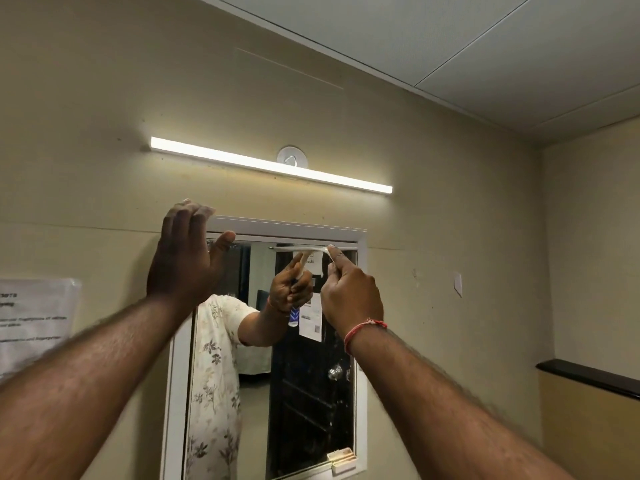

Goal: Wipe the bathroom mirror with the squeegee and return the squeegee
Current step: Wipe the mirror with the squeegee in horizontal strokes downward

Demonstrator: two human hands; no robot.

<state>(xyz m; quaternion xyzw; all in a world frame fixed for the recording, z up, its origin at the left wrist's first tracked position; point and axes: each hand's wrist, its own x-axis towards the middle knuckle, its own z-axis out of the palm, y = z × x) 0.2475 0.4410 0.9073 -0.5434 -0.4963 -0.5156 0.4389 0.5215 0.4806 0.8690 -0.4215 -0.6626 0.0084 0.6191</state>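
A tall mirror (304, 393) in a white frame (362, 341) hangs on the beige wall. My right hand (349, 292) grips a white squeegee (329, 251), whose blade lies flat against the glass along the mirror's top edge. Its handle is hidden inside my fist; the blue-and-white handle end shows only in the reflection. My left hand (187, 258) is raised with its fingers apart, palm on the frame's top left corner, and it holds nothing.
A lit tube light (270, 165) runs across the wall above the mirror. A paper notice (34, 323) is stuck on the wall at left. A small white box (342, 459) sits on the frame's bottom right ledge. A dark shelf (588, 377) juts out at right.
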